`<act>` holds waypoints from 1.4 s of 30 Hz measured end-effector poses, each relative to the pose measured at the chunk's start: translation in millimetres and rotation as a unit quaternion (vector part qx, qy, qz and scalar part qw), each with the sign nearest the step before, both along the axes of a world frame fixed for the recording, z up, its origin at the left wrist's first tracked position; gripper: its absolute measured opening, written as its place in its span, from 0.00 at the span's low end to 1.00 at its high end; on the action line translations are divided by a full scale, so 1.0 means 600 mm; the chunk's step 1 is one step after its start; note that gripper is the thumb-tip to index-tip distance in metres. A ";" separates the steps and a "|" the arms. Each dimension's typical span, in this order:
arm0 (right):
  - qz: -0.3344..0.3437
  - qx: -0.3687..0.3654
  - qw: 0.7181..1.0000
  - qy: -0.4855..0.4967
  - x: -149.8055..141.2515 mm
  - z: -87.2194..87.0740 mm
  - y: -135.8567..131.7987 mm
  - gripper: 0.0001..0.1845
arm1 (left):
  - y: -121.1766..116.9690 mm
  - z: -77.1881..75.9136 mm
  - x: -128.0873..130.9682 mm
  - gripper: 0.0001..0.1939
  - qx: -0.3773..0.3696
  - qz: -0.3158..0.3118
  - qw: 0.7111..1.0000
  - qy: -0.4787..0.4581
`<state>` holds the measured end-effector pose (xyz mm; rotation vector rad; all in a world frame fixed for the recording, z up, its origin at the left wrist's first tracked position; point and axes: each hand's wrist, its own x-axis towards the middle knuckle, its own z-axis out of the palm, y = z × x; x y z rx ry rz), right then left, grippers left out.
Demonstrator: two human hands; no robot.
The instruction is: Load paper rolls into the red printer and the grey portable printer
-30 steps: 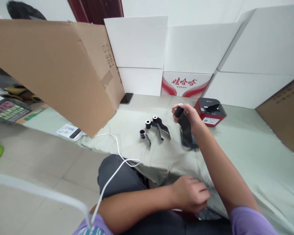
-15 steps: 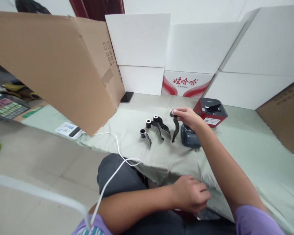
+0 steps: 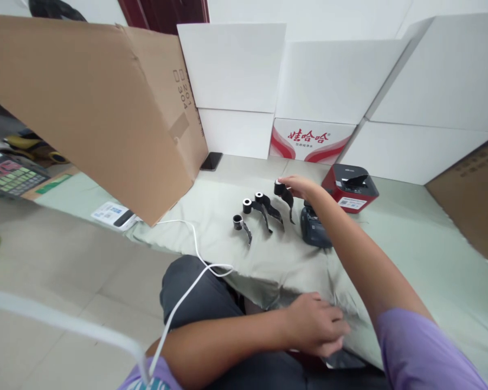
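Observation:
My right hand (image 3: 297, 185) pinches a small roll of black ribbon (image 3: 285, 194) from its right side, with the loose tail hanging down over the cloth. Left of it on the cloth stand three similar rolls: a nearer roll (image 3: 238, 222), a middle roll (image 3: 248, 206) and a farther roll (image 3: 261, 197), each with a black tail curling toward me. Close by my right wrist sits a dark blue device (image 3: 314, 230), partly covered by the forearm. Low over my lap, by the table's front edge, my left hand (image 3: 319, 326) rests with its fingers curled and nothing visible in them.
A red and black box-shaped device (image 3: 352, 187) stands right of my right hand. White boxes (image 3: 236, 132) line the back, and a large cardboard box (image 3: 146, 124) rises at left. A black phone (image 3: 211, 161) lies far back. A white cable (image 3: 195, 238) crosses the front edge.
My right hand has shifted left and slightly back with its ribbon roll, closer to the row of other rolls. The roll's open end now faces more upward. My left hand stays put.

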<state>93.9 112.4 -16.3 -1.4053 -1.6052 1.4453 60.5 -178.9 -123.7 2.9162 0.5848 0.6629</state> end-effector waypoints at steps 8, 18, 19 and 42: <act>-0.019 0.021 0.989 -0.145 -0.059 -0.037 0.007 0.08 | -0.001 -0.007 0.001 0.13 -0.005 -0.010 1.000 0.001; -0.034 0.026 0.987 -0.157 -0.058 -0.052 0.007 0.11 | 0.003 -0.006 0.003 0.12 -0.019 -0.012 0.999 0.028; -0.037 0.024 0.987 -0.156 -0.054 -0.051 0.006 0.12 | 0.003 -0.007 0.004 0.12 -0.021 -0.013 0.999 0.031; 0.027 0.362 0.932 0.025 0.051 0.027 -0.096 0.18 | -0.001 0.015 -0.003 0.10 0.013 -0.001 1.000 -0.012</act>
